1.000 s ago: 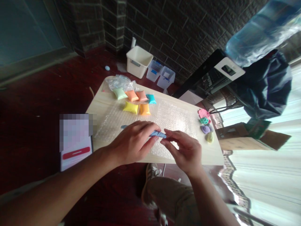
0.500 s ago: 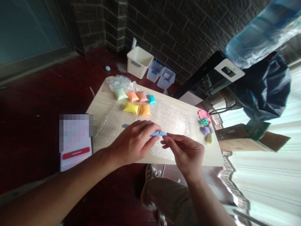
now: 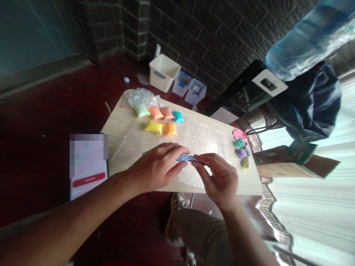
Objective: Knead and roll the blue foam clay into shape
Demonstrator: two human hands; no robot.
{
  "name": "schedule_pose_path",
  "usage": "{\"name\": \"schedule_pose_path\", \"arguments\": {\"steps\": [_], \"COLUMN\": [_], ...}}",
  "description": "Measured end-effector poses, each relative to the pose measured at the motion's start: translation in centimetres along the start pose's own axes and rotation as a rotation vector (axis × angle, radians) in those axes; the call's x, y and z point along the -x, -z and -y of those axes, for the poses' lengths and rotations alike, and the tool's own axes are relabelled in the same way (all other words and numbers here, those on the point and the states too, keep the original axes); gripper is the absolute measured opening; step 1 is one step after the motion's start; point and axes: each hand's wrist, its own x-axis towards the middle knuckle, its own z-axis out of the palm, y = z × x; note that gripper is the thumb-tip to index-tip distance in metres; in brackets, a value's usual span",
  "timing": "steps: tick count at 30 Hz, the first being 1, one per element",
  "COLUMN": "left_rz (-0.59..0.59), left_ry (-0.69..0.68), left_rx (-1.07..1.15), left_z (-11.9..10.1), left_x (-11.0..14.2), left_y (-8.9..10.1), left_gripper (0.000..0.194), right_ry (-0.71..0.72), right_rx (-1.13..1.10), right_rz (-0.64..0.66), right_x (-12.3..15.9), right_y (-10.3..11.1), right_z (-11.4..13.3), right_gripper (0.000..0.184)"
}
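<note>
A small blue clay packet (image 3: pixel 186 158) is held between both hands above a sheet of bubble wrap (image 3: pixel 199 142) on a low wooden table (image 3: pixel 249 183). My left hand (image 3: pixel 156 168) curls over its left end, fingers closed on it. My right hand (image 3: pixel 220 177) pinches its right end with thumb and fingertips. A bit of blue shows at the left edge of my left hand.
Several coloured clay packets (image 3: pixel 159 120) lie at the table's far left beside a clear plastic bag (image 3: pixel 141 96). Small clay shapes (image 3: pixel 241 146) sit at the right edge. A phone (image 3: pixel 88 166) stands left of the table. White and clear bins (image 3: pixel 177 79) are by the brick wall.
My right hand has shifted its fingers along the packet's right end, from a loose touch to a firmer pinch. My left hand has hardly moved.
</note>
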Motion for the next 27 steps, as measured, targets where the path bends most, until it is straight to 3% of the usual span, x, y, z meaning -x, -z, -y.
{"name": "schedule_pose_path", "arguments": {"steps": [6,11,17,20,24,27], "left_rz": [0.046,0.086,0.081,0.077,0.117,0.126], "left_ry": [0.015,0.023,0.027,0.022,0.037,0.038], "left_rx": [-0.014,0.022,0.07,0.091,0.086,0.084], "left_z": [0.64,0.52,0.44,0.31,0.03,-0.04], "left_x": [-0.14,-0.03,-0.13,-0.15,-0.13,-0.15], "left_y": [0.1,0.23,0.22,0.28,0.45,0.47], "left_gripper": [0.019,0.017,0.018,0.02,0.022,0.023], "right_ry": [-0.046,0.012,-0.157,-0.102,0.041,0.045], "right_rx": [-0.119,-0.001,-0.168,-0.188,-0.033,0.003], "right_rz": [0.008,0.011,0.024,0.031,0.031,0.034], "right_x": [0.16,-0.06,0.5,0.39,-0.06,-0.09], "right_y": [-0.43,-0.18,-0.57,-0.61,-0.25,-0.12], "right_z": [-0.18,-0.15,-0.5,-0.48,-0.07,0.16], "right_gripper": [0.03,0.016,0.02,0.033,0.015,0.012]}}
